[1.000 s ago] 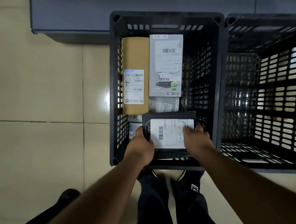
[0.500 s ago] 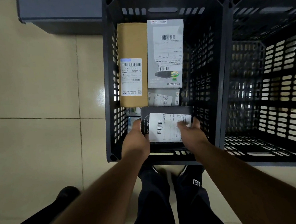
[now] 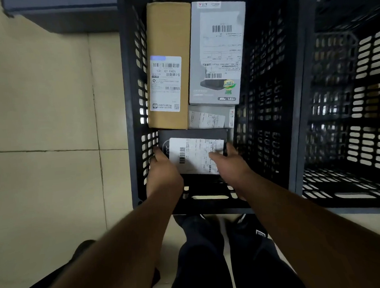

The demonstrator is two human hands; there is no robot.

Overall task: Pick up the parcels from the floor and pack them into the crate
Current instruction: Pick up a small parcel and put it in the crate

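Two hands, the left hand (image 3: 164, 170) and right hand (image 3: 227, 161), hold the black parcel (image 3: 194, 154) by its sides, fingers curled round it. It sits lower in the crate (image 3: 268, 94) now, near the brown box (image 3: 168, 65). Almost packed.

crate (image 3: 268, 99) R side open, L blocked w/ brown box (image 3: 166, 34), grey box (image 3: 219, 53)

Tiled floor (image 3: 38, 108) carries two black crates (image 3: 294, 115) (image 3: 354, 189) side by side.
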